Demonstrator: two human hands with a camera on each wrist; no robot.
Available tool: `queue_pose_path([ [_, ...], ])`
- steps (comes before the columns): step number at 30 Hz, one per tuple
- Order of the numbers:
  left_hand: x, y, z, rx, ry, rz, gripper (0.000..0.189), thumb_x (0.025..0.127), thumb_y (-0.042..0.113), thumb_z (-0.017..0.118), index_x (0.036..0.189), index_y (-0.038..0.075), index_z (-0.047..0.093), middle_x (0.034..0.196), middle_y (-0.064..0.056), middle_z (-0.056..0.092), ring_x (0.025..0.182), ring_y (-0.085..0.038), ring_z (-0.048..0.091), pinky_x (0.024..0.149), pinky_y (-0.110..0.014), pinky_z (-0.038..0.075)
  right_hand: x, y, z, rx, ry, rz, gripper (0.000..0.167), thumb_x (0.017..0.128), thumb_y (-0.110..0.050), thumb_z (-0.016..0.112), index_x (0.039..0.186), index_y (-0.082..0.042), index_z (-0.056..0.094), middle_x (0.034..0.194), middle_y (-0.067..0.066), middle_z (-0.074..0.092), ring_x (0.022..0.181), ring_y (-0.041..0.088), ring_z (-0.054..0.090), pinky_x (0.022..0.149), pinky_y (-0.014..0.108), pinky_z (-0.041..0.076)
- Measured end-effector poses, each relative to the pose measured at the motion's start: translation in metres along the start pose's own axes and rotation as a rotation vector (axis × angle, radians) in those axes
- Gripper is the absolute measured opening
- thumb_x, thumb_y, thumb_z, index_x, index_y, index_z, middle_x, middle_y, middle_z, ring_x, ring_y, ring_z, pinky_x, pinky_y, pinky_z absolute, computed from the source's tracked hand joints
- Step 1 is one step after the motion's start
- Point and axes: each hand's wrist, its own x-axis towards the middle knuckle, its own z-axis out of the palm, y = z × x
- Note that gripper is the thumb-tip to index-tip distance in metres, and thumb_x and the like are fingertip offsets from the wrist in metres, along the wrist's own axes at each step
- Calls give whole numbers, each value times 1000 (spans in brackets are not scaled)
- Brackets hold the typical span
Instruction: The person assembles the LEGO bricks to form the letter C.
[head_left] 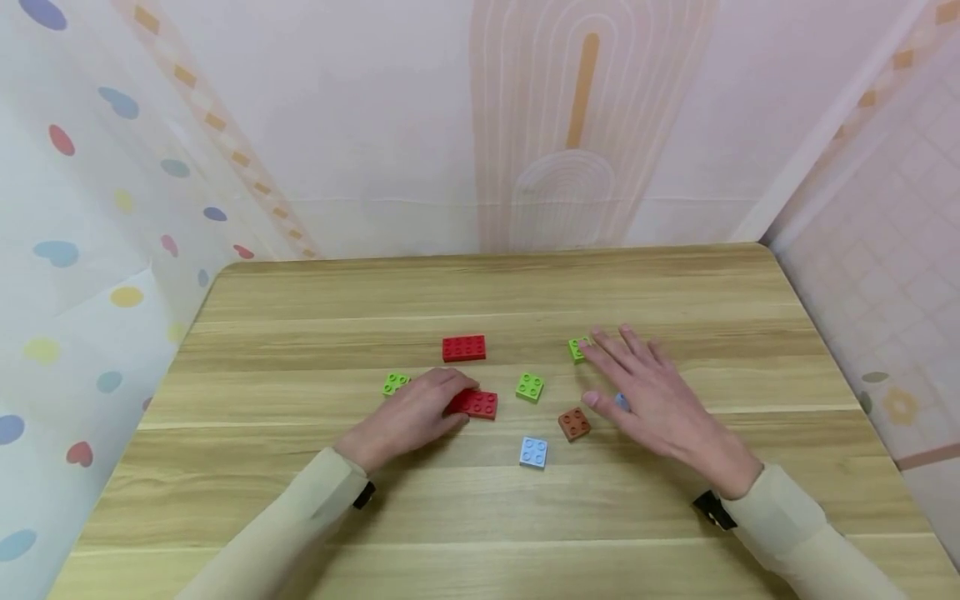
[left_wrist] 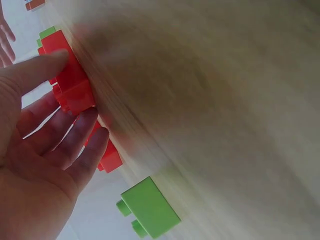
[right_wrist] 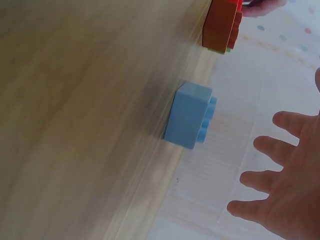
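Observation:
My left hand grips a red toy building brick at its left end. In the left wrist view the thumb lies along the near side of that red brick and the other fingers reach round its end. A light green brick sits just left of this hand, and a second red brick lies beyond it. My right hand, fingers straight and spread, hovers above a blue brick that it partly covers in the head view. By its fingertips is another green brick.
Between the hands lie a green brick, a brown brick and a light blue brick, studs up. The wooden table ends at the back against a patterned cloth, which also hangs at both sides.

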Motion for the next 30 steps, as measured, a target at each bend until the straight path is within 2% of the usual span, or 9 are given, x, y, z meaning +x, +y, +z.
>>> queue_pose_path([
  [5,0,0,-1,-11,6,6,38,93,19,80,127,5,68,121,-6,69,112,-21,64,101,-39,55,0,-8,0,0,-10,-33,68,105,-52,53,160,-14,38,167,13,31,155,44,19,118,72,23],
  [14,-4,2,-1,-17,10,-2,38,93,24,81,124,5,70,121,-7,70,114,-24,65,102,-43,54,2,-24,6,-5,-65,-95,76,101,-57,58,161,-14,38,166,10,34,154,39,24,120,66,26],
  [20,-6,4,0,-23,8,-6,39,93,27,81,124,6,70,121,-7,70,113,-23,66,101,-42,55,3,-34,11,0,-100,-135,82,100,-63,56,162,-14,36,166,9,35,154,38,26,122,63,25],
  [25,-10,6,1,-45,-1,-9,38,93,26,81,123,6,70,119,-6,70,110,-22,66,98,-41,56,5,-39,16,-10,-117,-176,86,95,-66,62,158,-10,42,165,10,38,153,37,30,123,55,28],
  [30,-13,6,1,-55,8,7,36,93,26,81,121,6,70,117,-5,71,109,-21,67,96,-40,57,7,-44,21,-25,-145,-224,85,94,-64,66,155,-8,47,161,10,43,151,34,35,123,54,29],
])
